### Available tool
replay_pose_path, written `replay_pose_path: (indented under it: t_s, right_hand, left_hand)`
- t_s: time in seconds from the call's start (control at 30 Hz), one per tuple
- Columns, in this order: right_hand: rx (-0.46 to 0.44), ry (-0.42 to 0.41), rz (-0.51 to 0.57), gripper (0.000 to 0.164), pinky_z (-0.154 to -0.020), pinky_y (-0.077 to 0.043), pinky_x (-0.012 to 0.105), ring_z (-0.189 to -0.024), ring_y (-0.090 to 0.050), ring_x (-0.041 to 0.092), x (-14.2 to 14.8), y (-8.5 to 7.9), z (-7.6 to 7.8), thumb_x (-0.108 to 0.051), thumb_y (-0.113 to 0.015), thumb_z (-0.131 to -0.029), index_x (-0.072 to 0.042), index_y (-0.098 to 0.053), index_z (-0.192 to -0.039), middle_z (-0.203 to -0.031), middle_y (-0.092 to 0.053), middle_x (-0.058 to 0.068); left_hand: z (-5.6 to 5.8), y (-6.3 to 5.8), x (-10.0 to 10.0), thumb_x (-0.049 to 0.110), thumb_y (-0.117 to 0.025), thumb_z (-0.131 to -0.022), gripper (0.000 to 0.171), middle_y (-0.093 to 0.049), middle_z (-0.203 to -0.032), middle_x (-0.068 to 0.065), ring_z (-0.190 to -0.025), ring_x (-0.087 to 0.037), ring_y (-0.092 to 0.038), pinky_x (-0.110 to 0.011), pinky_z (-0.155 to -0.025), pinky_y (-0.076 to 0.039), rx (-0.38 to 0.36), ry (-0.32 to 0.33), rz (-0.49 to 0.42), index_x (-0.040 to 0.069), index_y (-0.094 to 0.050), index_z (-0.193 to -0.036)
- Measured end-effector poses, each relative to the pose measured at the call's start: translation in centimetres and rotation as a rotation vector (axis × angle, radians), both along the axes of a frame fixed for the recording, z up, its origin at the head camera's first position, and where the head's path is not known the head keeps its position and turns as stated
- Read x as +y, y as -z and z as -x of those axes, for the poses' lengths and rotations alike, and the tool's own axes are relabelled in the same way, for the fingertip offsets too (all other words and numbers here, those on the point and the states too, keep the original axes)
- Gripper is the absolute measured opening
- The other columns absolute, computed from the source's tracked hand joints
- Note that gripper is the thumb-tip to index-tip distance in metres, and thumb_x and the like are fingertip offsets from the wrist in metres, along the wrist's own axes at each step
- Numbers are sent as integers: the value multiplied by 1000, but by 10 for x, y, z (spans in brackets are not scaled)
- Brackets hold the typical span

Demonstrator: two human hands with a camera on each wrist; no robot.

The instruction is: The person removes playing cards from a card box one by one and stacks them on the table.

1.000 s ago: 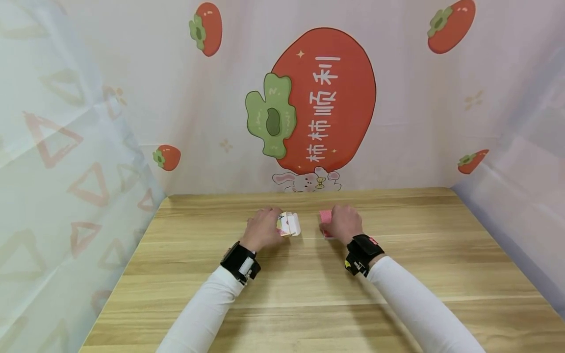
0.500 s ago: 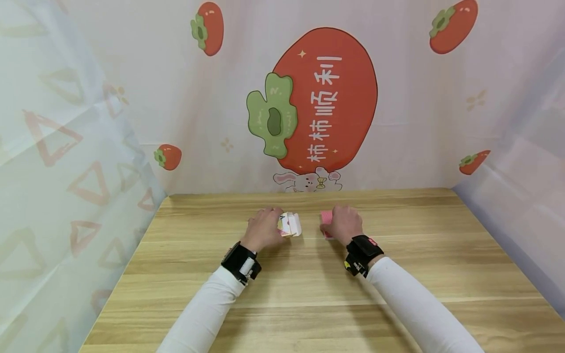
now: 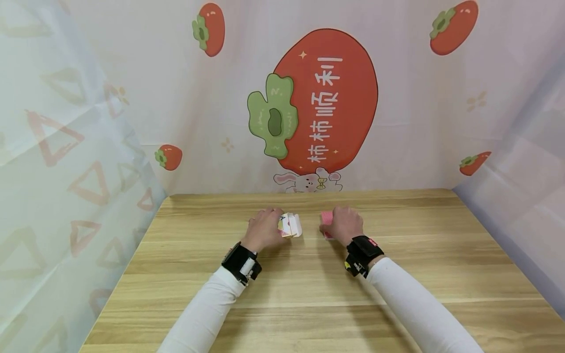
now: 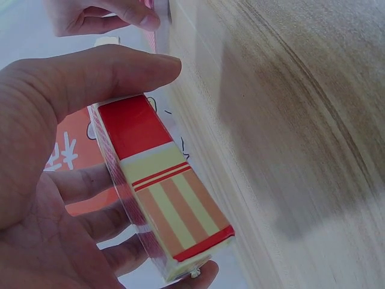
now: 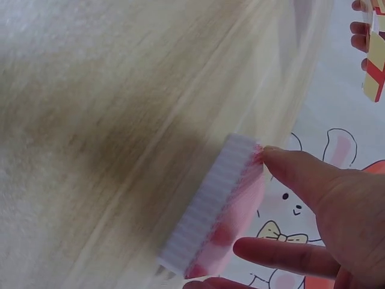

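My left hand (image 3: 265, 229) grips a playing-card box (image 3: 288, 225) just above or on the table; I cannot tell which. The box's white end flap stands open toward the right. In the left wrist view its side (image 4: 174, 186) shows red, cream and orange stripes, with the thumb (image 4: 120, 75) across one end and fingers behind. To the right, my right hand (image 3: 346, 224) holds a deck of red-backed playing cards (image 3: 326, 219). The right wrist view shows the deck's white layered edge (image 5: 207, 205), the thumb (image 5: 295, 165) at one end and fingers toward the other.
Both hands are near the back of a wood-grain table (image 3: 304, 299). A white cloth backdrop (image 3: 410, 113) with persimmon prints rises behind it, and more cloth hangs at the left (image 3: 57, 196) and right sides. Black camera straps (image 3: 242, 262) circle both wrists.
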State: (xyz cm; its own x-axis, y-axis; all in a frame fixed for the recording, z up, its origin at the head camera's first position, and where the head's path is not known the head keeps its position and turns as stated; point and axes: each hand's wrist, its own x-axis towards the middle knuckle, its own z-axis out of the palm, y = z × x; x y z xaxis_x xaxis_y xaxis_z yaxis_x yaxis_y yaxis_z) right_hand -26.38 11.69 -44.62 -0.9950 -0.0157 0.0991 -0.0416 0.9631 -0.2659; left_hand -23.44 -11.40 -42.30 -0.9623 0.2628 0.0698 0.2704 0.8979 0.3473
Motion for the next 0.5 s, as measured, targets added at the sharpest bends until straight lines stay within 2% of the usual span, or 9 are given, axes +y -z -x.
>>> replay_pose_path:
  t_s: [0.2, 0.27, 0.4, 0.5]
  right_hand:
    - [22, -27, -55, 46, -46, -29, 31, -53, -44, 19, -4, -12, -4, -43, -83, -82, -12, -56, -62, -57, -39, 0]
    - [56, -73, -18, 39, -46, -31, 31, -53, -46, 18, -7, -18, -6, -36, -81, -86, -11, -60, -64, -57, -44, -1]
    - [165, -268, 115, 15, -57, -46, 33, -67, -60, 18, -16, -25, -9, -21, -78, -88, -9, -75, -82, -74, -66, 1]
    - [201, -428, 174, 8, -70, -52, 35, -80, -65, 18, -23, -27, -9, -16, -77, -89, -9, -79, -93, -88, -72, 2]
  left_hand:
    - [1, 1, 3, 22, -92, -70, 69, -63, -121, -16, -107, -34, -58, -61, -84, -47, 1, 4, -4, 5, -63, -131]
    - [1, 0, 5, 22, -92, -70, 69, -64, -118, -15, -105, -34, -59, -60, -82, -48, 4, 12, -9, 4, -64, -130]
    - [2, 0, 7, 22, -92, -68, 67, -65, -114, -13, -103, -34, -60, -59, -79, -49, 17, 21, 2, 5, -65, -127]
    - [2, 0, 8, 23, -92, -68, 66, -66, -112, -13, -102, -34, -61, -58, -77, -50, 28, 27, 10, 6, -65, -126]
